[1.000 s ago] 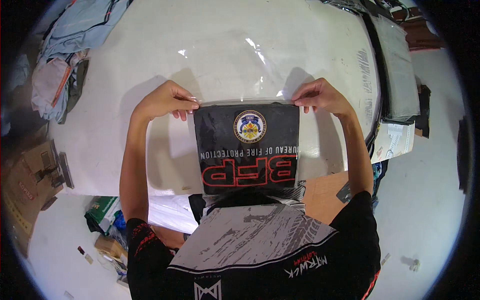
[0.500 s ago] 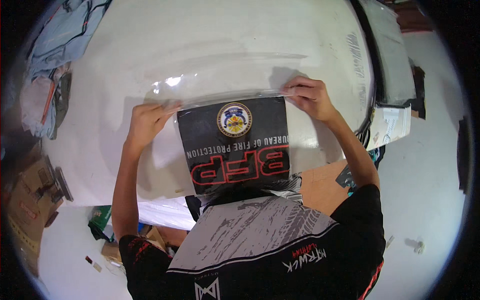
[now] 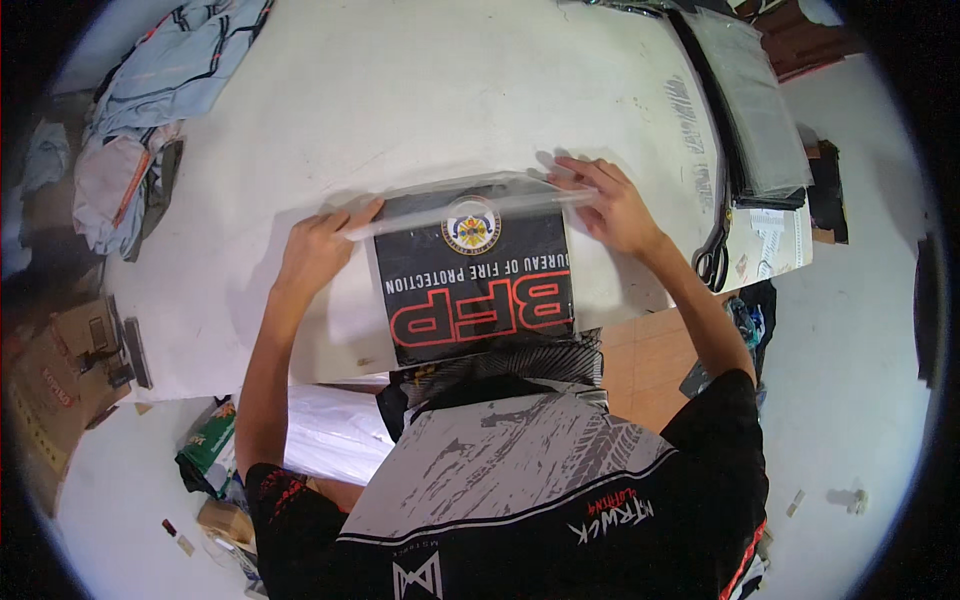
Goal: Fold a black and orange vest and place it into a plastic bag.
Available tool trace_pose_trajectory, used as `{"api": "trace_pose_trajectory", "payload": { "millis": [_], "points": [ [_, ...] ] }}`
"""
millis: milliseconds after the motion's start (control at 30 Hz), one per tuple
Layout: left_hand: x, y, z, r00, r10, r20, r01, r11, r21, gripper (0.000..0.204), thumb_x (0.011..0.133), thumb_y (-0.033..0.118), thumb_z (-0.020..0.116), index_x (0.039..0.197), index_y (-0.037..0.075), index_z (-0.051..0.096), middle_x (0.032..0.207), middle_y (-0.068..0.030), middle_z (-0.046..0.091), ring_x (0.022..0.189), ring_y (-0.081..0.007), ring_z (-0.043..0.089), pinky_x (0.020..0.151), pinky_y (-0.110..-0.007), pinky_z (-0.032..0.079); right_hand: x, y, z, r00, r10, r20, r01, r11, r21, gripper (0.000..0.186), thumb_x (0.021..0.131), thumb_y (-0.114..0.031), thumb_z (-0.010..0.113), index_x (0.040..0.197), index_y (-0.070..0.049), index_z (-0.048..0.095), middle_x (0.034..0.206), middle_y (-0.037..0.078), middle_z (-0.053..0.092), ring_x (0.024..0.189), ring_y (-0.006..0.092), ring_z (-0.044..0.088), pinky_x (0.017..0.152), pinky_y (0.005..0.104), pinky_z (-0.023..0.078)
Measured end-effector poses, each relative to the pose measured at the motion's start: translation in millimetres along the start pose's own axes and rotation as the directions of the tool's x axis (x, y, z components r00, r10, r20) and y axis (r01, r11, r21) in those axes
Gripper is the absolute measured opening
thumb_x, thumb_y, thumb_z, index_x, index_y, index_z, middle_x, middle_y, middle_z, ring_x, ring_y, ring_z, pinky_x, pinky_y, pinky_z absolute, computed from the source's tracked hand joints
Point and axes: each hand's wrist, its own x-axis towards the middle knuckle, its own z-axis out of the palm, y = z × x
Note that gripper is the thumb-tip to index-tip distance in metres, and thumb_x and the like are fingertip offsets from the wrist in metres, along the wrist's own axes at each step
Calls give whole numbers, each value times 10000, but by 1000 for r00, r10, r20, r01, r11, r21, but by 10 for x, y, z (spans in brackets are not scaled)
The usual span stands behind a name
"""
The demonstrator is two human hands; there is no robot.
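Note:
A flat black printed garment lies in a clear plastic bag near the table's front edge. It bears a round emblem and large red-outlined lettering, upside down to me. The bag's clear flap folds toward me in a narrow band across the garment's far end. My left hand holds the flap's left end, its fingers closed at that corner. At the right end my right hand grips the flap between thumb and fingers, with the index finger partly stretched out.
Black-handled scissors lie at the right edge beside a stack of clear plastic bags. Folded light-blue clothing sits at the far left. A cardboard box stands lower left, near a dark bar on the table's edge.
The flap, earlier stretched at the garment's far edge, is now folded toward me over part of the emblem. My left hand has moved slightly right, and my view has shifted.

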Motion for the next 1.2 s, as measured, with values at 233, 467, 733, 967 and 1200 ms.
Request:
{"api": "trace_pose_trajectory", "payload": {
  "millis": [233,467,733,967,1200],
  "points": [
    [-109,542,-382,906,-384,178,390,596,-702,337,858,-10,603,1156,111,705,725,-106,661,544,-187,551,560,-275,479,-118,-593,5,894,422,-154,-259,765,590,304,853,49,604,1120,-59,700,1119,117,605,825,172,589,717,274,489],
    [-291,808,-199,752,-564,341,427,22,-904,251,958,34,536,1169,12,668,1006,-116,709,786,-140,670,670,-242,528,-173,-836,-120,444,772,454,-285,-359,889,422,1012,-360,447,1186,-5,595,932,123,647,741,188,640,708,283,522],
    [-368,770,-148,806,-478,349,403,11,-915,260,941,51,539,1166,-2,659,1126,-141,686,964,-193,676,745,-282,529,-77,-581,-91,521,458,721,-491,-530,691,466,975,-403,533,1070,48,605,955,139,668,767,190,671,697,308,553],
    [-396,891,-161,655,-560,508,296,-428,-854,335,935,237,610,1076,-58,683,1075,-173,700,1008,-220,670,810,-337,507,-185,-786,60,568,600,563,-376,-419,827,254,980,-198,565,943,44,635,1062,192,680,1025,246,672,931,338,531],
    [-316,1067,-230,584,-708,398,393,-183,-901,175,913,68,642,1030,-48,702,996,-126,719,922,-173,676,832,-266,513,-240,-841,144,661,597,454,-309,-335,890,229,982,-166,562,841,7,611,1093,190,676,1074,249,653,983,362,502]
  ]
}}
